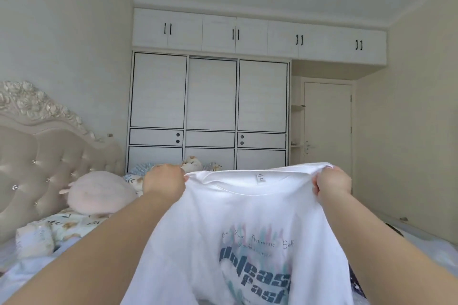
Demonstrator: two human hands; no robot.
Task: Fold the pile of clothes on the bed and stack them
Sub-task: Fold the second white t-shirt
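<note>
White wardrobe (209, 106), pink pillow (100, 193)

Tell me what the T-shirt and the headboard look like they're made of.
T-shirt: thin white knit, probably cotton; it drapes softly from both hands and the print shows through. Headboard: padded, button-tufted, satiny beige covering, maybe faux leather, with a carved, painted-looking top edge.

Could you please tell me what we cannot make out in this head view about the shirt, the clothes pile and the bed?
- White T-shirt: its hem is cut off by the bottom edge; the neck label's print is too small to read.
- Clothes pile and any stack: hidden behind the raised shirt and both arms.
- Left hand and right hand: most fingers are tucked behind the shoulder seams.
- Bed: the foot end is out of frame.
</note>
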